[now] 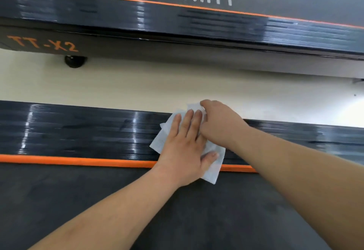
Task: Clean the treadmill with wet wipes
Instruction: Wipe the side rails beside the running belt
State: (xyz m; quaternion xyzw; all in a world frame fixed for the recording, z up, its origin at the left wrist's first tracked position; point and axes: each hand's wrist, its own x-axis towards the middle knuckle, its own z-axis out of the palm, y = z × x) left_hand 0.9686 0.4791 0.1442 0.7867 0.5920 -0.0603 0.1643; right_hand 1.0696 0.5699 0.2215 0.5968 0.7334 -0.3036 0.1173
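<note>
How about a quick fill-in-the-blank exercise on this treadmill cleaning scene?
The left hand lies flat on a wipe whose colour is ____.
The strip between the side rail and the belt is ____.
The lettering on the other treadmill reads ____.
Missing words: white; orange; TT-X2.

Orange lettering "TT-X2" [42, 44], on dark side panel of far treadmill [149, 51], near its left end, no other readable text.

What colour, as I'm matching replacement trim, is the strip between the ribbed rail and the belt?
Orange; the strip shows clearly in the head view.
</note>
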